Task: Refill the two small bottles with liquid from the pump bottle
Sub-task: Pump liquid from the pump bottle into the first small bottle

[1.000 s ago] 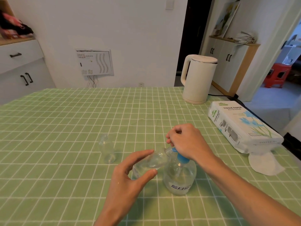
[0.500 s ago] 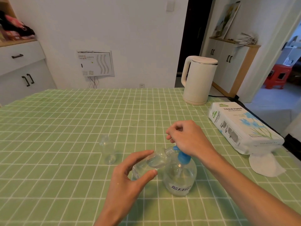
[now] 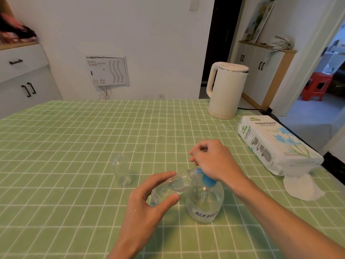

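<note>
Your left hand [image 3: 147, 200] holds one small bottle [image 3: 177, 184] between the thumb and the curled fingers. The bottle is clear, tilted on its side above the tabletop [image 3: 74, 137], and its open neck points right and up against the blue pump head [image 3: 207, 179]. Your right hand [image 3: 214, 161] sits on top of that pump head with its fingers curled down over it. The nozzle itself is hidden under the hand, so you cannot tell whether it is inside the neck.

The pump bottle [image 3: 204, 200] stands upright on the tabletop just right of your left hand. It is clear and round-bodied, with a label near its base, and the tilted bottle touches it at the shoulder.

The second small bottle [image 3: 121, 171] stands upright and uncapped on the green checked cloth, to the left of both hands and apart from them.

At the far right edge a white kettle [image 3: 225, 90] stands. Nearer to you on that side lies a tissue pack [image 3: 274, 146], with a loose tissue [image 3: 302, 187] just in front of it.
</note>
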`<state>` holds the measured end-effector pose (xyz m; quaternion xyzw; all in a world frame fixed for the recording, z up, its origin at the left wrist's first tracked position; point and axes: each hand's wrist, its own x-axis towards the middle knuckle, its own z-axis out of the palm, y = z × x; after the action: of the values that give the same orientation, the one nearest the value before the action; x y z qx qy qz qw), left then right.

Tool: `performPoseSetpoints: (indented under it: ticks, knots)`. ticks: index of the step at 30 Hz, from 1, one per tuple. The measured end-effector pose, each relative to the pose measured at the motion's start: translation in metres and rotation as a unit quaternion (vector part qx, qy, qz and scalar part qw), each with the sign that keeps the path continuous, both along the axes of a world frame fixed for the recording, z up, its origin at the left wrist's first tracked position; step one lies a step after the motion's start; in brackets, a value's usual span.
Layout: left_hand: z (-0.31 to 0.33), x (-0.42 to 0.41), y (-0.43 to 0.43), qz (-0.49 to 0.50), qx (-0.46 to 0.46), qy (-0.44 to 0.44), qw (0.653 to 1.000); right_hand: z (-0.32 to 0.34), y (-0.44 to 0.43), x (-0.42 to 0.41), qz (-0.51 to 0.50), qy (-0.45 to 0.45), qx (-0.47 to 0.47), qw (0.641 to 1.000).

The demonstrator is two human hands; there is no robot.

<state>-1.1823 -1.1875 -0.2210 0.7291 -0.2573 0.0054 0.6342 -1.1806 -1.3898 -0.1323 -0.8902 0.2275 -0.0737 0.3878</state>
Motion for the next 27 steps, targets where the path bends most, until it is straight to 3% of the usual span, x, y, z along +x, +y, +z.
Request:
performPoseSetpoints:
  ticks: [18, 27]
  knots:
    - [0.0, 0.0, 0.0, -0.002, -0.003, 0.0, 1.0, -0.007, -0.002, 0.002, -0.004, 0.007, 0.017, 1.0]
    - [0.004, -0.002, 0.003, -0.001, -0.008, -0.001, 1.0, 0.007, 0.001, 0.0, 0.01, 0.005, -0.032, 0.999]
